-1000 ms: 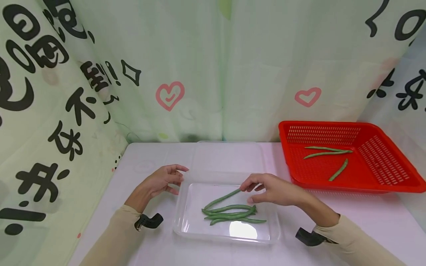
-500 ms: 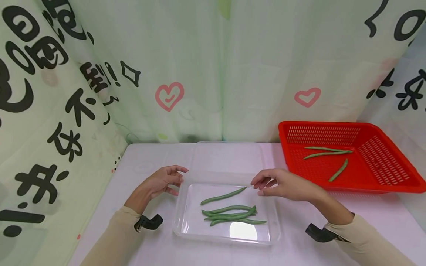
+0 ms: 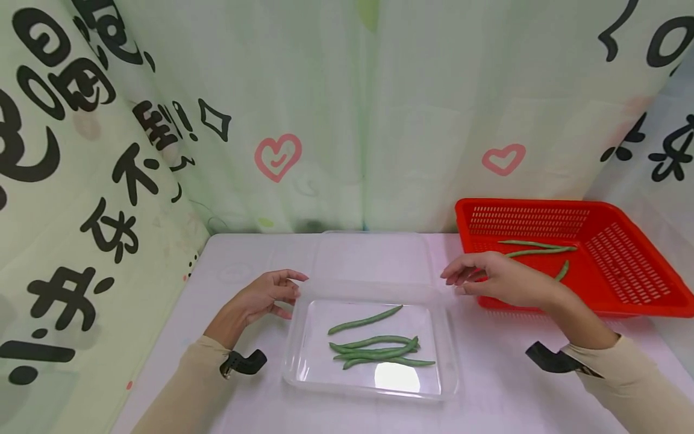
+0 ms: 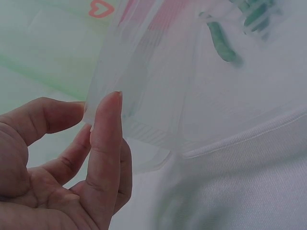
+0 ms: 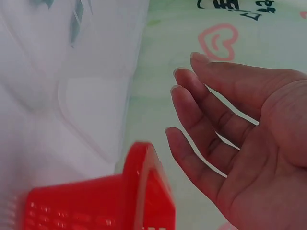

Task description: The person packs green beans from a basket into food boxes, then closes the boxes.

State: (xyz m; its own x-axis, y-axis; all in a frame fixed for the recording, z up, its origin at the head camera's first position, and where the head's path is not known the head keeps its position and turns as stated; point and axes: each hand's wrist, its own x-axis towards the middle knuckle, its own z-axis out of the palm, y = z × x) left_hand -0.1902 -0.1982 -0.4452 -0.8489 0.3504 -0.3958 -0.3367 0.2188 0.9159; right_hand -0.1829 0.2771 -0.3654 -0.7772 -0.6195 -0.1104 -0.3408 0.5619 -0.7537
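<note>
A clear plastic box [image 3: 368, 389] sits on the table with several green beans [image 3: 374, 349] in it; one bean [image 3: 365, 319] lies apart, above the cluster. At the box's far left corner, my left hand [image 3: 265, 295] pinches the rim between thumb and fingers, which the left wrist view shows closely. My right hand [image 3: 501, 278] is in the air by the near left edge of the red basket [image 3: 623, 238], its fingers loosely bent and holding nothing. Behind that hand, a few green beans [image 3: 542, 250] lie in the basket, partly hidden.
A clear plastic lid or tray [image 3: 374, 256] lies flat behind the box, hard to make out. A pale curtain [image 3: 406, 108] with black writing and pink hearts hangs along the table's back and sides.
My right hand has let go of a green bean, which now lies in the box, and has moved right to the red basket. My left hand has stayed at the box's corner.
</note>
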